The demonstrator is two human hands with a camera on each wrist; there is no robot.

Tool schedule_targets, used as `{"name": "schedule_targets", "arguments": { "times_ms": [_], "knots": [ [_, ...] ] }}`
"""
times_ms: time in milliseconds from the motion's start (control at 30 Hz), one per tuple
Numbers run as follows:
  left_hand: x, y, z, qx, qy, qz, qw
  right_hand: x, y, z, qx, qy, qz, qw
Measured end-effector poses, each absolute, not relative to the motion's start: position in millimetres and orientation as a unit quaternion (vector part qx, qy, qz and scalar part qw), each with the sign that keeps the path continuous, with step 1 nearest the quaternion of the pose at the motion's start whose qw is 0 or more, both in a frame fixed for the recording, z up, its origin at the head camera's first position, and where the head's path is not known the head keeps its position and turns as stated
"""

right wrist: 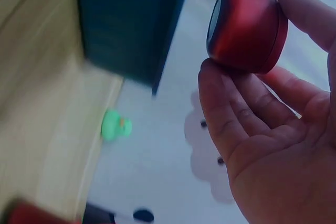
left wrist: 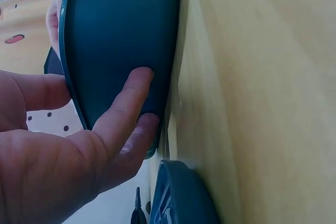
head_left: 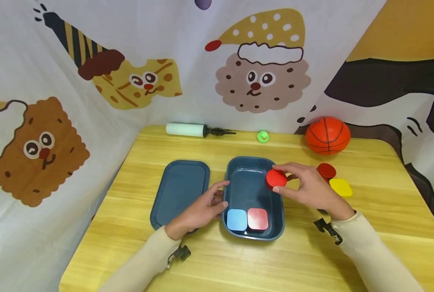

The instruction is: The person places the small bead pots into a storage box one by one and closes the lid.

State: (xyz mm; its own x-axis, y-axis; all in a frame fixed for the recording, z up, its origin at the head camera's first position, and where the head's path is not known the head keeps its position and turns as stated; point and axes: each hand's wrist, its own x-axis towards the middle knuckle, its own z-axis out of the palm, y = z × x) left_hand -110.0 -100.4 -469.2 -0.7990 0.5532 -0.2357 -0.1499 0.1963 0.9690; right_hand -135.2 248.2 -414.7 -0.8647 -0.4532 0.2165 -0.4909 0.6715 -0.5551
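Observation:
My right hand (head_left: 306, 188) pinches a short, round red canister (head_left: 276, 179) between thumb and fingers, over the right rim of a dark blue rectangular box (head_left: 251, 194). In the right wrist view its glossy side shows, with the fingertips around it. A light blue square block (head_left: 236, 220) and a pink square block (head_left: 257, 219) sit side by side at the near end inside the box. On the box's left side rests my left hand (head_left: 202, 211). The left wrist view shows the extended fingers (left wrist: 126, 98) against the outer wall, thumb at the rim.
Left of the box lies a flat dark blue lid (head_left: 182, 190). A darker red round item (head_left: 326, 171) and a yellow square block (head_left: 341, 187) lie beyond my right hand. Along the back are a white hand pump (head_left: 185, 129), a green toy duck (head_left: 263, 136) and an orange ball (head_left: 328, 136).

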Motion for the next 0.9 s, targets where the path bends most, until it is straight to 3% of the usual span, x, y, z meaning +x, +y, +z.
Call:
{"name": "schedule_targets", "arguments": {
  "times_ms": [900],
  "knots": [
    [-111.3, -100.5, -465.4, 0.137, 0.711, 0.622, 0.299, -147.3, 154.3, -452.8, 0.359, -0.883, 0.293, -0.073]
  ]
}}
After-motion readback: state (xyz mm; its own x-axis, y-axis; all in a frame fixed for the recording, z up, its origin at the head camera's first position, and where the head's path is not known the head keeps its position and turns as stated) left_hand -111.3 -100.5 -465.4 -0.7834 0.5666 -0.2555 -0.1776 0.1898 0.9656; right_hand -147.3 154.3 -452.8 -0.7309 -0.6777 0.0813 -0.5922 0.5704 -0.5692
